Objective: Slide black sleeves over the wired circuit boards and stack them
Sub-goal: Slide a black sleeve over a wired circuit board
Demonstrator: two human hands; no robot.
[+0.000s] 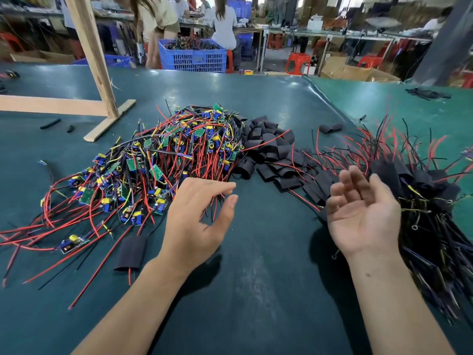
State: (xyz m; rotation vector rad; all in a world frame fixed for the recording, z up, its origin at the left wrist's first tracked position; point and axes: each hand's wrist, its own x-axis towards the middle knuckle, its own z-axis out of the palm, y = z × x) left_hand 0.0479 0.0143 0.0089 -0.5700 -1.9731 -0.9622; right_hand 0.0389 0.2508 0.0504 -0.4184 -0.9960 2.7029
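A big heap of bare wired circuit boards [153, 160], green boards with red and black leads, lies left of centre on the green table [256, 290]. Loose black sleeves [271, 149] are piled to its right. A stack of sleeved boards [430, 216] lies at the far right. One sleeved board [130, 252] lies alone near my left forearm. My left hand [197, 219] hovers at the heap's near edge, fingers relaxed, thumb apart, holding nothing. My right hand [361, 208] is palm-up with fingers loosely spread, empty, beside the sleeved stack.
A wooden frame [102, 98] stands on the table at the back left, with two stray sleeves [51, 123] near it. A blue crate [192, 57] of wired parts and people at benches are beyond the far edge. A seam in the mat [332, 108] runs diagonally at right.
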